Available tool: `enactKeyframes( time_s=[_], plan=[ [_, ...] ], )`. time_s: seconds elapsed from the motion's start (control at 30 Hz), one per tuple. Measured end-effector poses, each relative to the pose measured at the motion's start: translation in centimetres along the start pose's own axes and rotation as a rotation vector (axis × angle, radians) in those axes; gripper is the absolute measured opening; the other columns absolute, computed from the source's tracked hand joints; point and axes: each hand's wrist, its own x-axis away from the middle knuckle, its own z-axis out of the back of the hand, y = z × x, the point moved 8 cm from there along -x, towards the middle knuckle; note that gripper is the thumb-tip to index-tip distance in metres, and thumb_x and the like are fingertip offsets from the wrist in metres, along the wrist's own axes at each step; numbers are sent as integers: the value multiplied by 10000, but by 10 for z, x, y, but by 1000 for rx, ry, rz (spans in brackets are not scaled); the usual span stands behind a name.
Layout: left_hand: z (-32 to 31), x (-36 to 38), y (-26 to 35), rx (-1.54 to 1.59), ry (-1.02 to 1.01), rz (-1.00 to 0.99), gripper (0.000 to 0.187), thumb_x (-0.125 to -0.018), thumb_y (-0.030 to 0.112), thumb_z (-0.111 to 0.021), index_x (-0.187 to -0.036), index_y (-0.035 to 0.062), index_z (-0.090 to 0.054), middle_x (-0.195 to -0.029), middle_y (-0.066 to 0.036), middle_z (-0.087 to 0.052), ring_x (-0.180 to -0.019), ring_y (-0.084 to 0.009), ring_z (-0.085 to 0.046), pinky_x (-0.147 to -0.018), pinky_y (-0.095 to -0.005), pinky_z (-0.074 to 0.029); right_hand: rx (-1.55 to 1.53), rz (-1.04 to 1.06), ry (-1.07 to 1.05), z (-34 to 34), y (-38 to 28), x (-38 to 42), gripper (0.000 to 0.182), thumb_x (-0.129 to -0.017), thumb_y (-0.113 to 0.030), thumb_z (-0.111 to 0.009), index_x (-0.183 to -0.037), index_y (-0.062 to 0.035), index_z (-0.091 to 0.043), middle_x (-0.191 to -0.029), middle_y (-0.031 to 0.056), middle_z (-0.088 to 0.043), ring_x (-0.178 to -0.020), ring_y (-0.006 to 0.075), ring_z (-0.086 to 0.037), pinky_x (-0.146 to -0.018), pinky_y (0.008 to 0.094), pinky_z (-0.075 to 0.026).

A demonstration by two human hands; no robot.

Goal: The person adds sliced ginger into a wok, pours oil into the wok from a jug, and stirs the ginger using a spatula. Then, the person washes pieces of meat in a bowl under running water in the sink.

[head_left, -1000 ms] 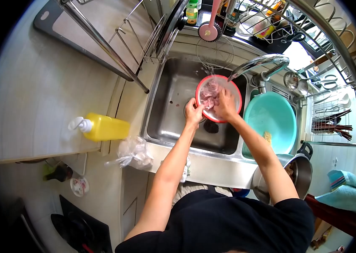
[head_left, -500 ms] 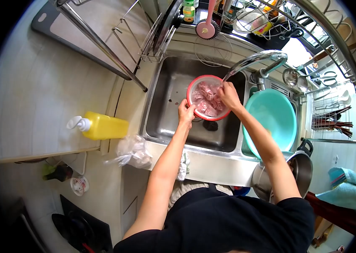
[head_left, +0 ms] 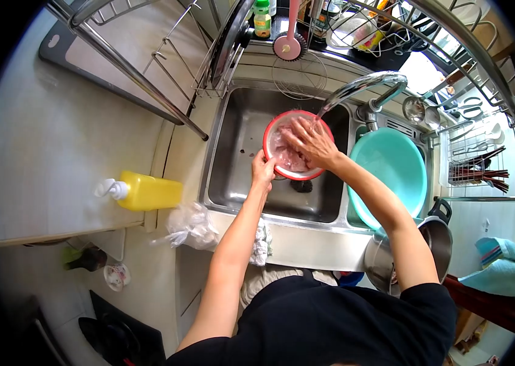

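A white bowl with a red rim (head_left: 266, 146) is held over the steel sink (head_left: 233, 177), under the end of the curved faucet (head_left: 361, 85). Pieces of pink raw meat (head_left: 291, 160) lie in the bowl in cloudy water. My left hand (head_left: 263, 169) grips the bowl's lower left rim. Inside the bowl, my right hand (head_left: 313, 143) lies over the meat, palm down with its fingers spread, hiding part of it. A dark round strainer (head_left: 302, 186) shows in the sink just below the bowl.
To the right of the sink are a turquoise basin (head_left: 391, 177) and a steel pot (head_left: 379, 262). A yellow bottle (head_left: 148, 191) and a plastic bag (head_left: 193, 227) stand left. Wire racks (head_left: 209, 79) and a pink brush (head_left: 290, 47) are at the back.
My right hand has moved from the bowl's right rim to over the meat, with its fingers now spread. The water looks cloudier. The view has shifted slightly.
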Motion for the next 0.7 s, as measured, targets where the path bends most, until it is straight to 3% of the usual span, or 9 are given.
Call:
enactKeyframes(
  time_s=[0.07, 0.2, 0.23, 0.33, 0.4, 0.53, 0.6, 0.63, 0.7],
  plan=[
    [0, 4, 0, 8, -12, -1, 146, -773, -10, -559, -876, 87, -524, -673, 2, -545, -435, -32, -400, -330, -177, -216, 1, 58, -261, -14, -12, -6, 1112, -430, -292, -835, -1403, -203, -305, -1414, 181, -308, -1227, 345, -398, -917, 522, -397],
    [6, 2, -5, -3, -45, -17, 147, -766, -21, -559, -845, 94, -513, -654, 6, -534, -415, -31, -385, -325, -182, -211, -102, -74, -312, -52, -5, -14, 913, -441, -351, -829, -1252, -182, -446, -1156, 107, -505, -1058, 299, -554, -799, 483, -434],
    [8, -1, -10, -15, -65, -19, 150, -762, -24, -560, -837, 96, -511, -654, 3, -536, -413, -32, -384, -323, -184, -213, -91, -75, -187, -65, -1, -13, 615, -587, -323, -762, -1121, -141, -516, -1009, 113, -549, -846, 338, -636, -709, 499, -473],
    [4, 0, -11, -15, -84, 4, 156, -756, -28, -558, -828, 100, -503, -649, 1, -535, -419, -37, -394, -324, -184, -230, -386, -427, -179, -89, 20, -8, 388, -711, -257, -664, -1058, -121, -553, -948, 176, -558, -699, 392, -634, -625, 516, -487],
    [4, 4, -17, 80, -23, 39, 157, -769, -20, -557, -860, 100, -511, -660, 3, -531, -443, -42, -415, -329, -180, -250, -470, -395, -94, -91, 32, -3, 289, -771, -207, -590, -1038, -102, -557, -1011, 228, -556, -657, 429, -614, -620, 514, -496],
    [6, 6, -6, 65, 18, -2, 130, -784, 10, -544, -887, 87, -526, -704, 16, -520, -467, -32, -397, -330, -186, -237, -779, -635, -256, -96, 58, 13, 505, -758, -75, -551, -1260, -104, -507, -1279, 237, -481, -859, 380, -628, -777, 382, -507],
    [3, 2, -4, 27, -25, -10, 129, -782, 4, -544, -886, 78, -525, -687, 16, -513, -451, -36, -392, -328, -190, -241, -1266, -503, 139, -78, 55, 9, 619, -736, -88, -574, -1342, -97, -446, -1327, 227, -451, -1121, 369, -530, -950, 362, -427],
    [1, -1, -3, 13, -14, -4, 125, -776, 0, -546, -875, 74, -524, -676, 15, -508, -440, -37, -385, -327, -193, -241, -1247, -551, 151, -83, 50, 12, 636, -766, -184, -638, -1355, -71, -426, -1364, 225, -411, -1266, 354, -401, -1033, 371, -348],
    [-1, -1, 2, -8, -1, 11, 122, -770, -5, -549, -864, 69, -523, -664, 14, -504, -430, -38, -377, -326, -197, -242, -1072, -536, 77, -80, 36, 6, 659, -770, -268, -664, -1359, -92, -427, -1370, 231, -399, -1259, 356, -410, -1029, 378, -352]
  ],
)
